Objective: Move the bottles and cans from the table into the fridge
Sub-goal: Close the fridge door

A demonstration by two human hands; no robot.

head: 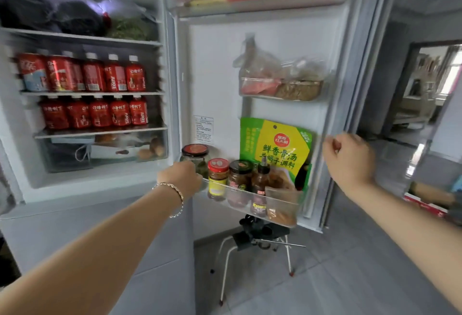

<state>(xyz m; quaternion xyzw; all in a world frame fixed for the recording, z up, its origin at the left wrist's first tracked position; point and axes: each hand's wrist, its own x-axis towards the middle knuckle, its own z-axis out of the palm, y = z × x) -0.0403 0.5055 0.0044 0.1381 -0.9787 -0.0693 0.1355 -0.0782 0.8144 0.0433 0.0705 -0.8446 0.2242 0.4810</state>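
At the fridge (100,189), bottles (100,112) and cans (60,73) sit shelved. Our left hand (181,177) is at the door bin (280,204), right hand (350,162) by the door (217,64) edge. Whether the fingers grasp, we cannot tell. Likely next: swing the door shut.

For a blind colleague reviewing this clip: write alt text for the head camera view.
An open fridge holds two shelves of red bottles and cans. The person's left hand reaches to the lowest door shelf beside the jars; the right hand is at the door's outer edge.
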